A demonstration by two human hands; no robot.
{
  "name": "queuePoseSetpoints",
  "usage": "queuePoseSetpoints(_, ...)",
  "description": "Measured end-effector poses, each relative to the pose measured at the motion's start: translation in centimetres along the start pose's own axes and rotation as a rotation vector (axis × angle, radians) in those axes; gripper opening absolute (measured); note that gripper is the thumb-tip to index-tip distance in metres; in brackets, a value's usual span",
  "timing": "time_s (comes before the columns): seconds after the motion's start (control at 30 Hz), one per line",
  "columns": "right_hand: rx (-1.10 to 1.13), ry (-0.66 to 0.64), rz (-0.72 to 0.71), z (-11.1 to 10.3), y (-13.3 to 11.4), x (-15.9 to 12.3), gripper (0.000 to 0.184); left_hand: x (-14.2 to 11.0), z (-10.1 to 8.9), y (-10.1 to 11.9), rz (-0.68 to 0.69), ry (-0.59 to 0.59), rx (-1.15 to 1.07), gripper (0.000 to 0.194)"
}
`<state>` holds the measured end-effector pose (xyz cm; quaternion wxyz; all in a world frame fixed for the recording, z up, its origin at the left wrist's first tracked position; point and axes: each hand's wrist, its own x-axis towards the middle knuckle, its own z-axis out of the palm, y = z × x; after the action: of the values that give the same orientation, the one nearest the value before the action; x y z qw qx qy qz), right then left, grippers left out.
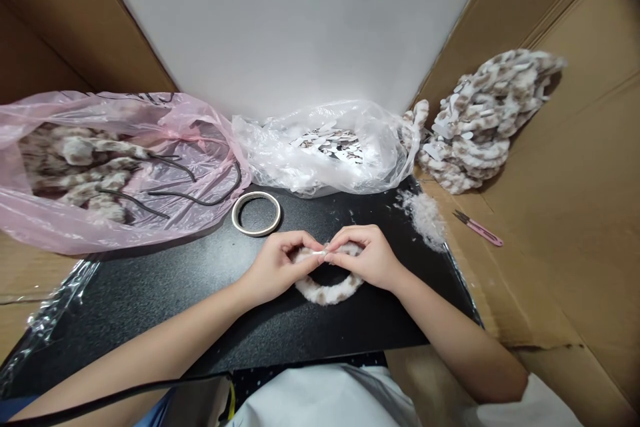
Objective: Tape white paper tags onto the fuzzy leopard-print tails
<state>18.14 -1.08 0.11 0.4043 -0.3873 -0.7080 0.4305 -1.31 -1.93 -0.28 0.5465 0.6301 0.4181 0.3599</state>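
Note:
A fluffy white ring with brown spots [327, 293] lies on the black table in front of me. My left hand [280, 260] pinches its far side from the left, thumb and fingertips together. From the right, my right hand [367, 255] pinches the same part, its fingertips meeting those of the left. A small white bit shows between the fingertips; what it is I cannot make out. Just beyond my left hand a roll of tape [257, 213] lies flat on the table.
A pink bag [200, 213] with furry pieces and dark cords lies at the left. A clear bag [270, 153] holds white tags. At the right are a pile of spotted fluffy rings [475, 127], loose fluff [425, 219] and pink thread snips [483, 230]. Cardboard walls [590, 213] stand at the sides.

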Motion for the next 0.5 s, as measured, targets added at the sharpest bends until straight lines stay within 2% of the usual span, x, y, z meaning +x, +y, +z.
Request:
queuePoseSetpoints(0.07, -0.038, -0.012, 0.012, -0.05, -0.06, 0.0, 0.017, 0.05, -0.03, -0.13, -0.011, -0.01, 0.003, 0.018)
queuePoseSetpoints(0.13, -0.081, -0.029, -0.034, -0.15, -0.09, 0.03, 0.026, 0.08, -0.05, -0.31, -0.013, 0.003, 0.002, 0.018)
queuePoseSetpoints(0.17, -0.093, -0.033, -0.07, -0.18, -0.07, 0.04, 0.026, 0.08, -0.06, -0.39, -0.007, 0.014, 0.004, 0.019)
queuePoseSetpoints(0.27, -0.082, -0.004, -0.173, -0.15, 0.13, 0.06, 0.01, 0.03, -0.07, -0.49, 0.013, 0.027, 0.01, 0.02)
queuePoseSetpoints(0.37, -0.063, 0.025, -0.229, -0.09, 0.31, 0.04, 0.013, -0.01, -0.09, -0.42, 0.015, 0.021, 0.02, 0.022)
queuePoseSetpoints(0.5, -0.085, -0.006, -0.193, -0.33, 0.06, -0.06, 0.018, -0.04, -0.14, -0.29, 0.007, 0.018, 0.044, 0.023)
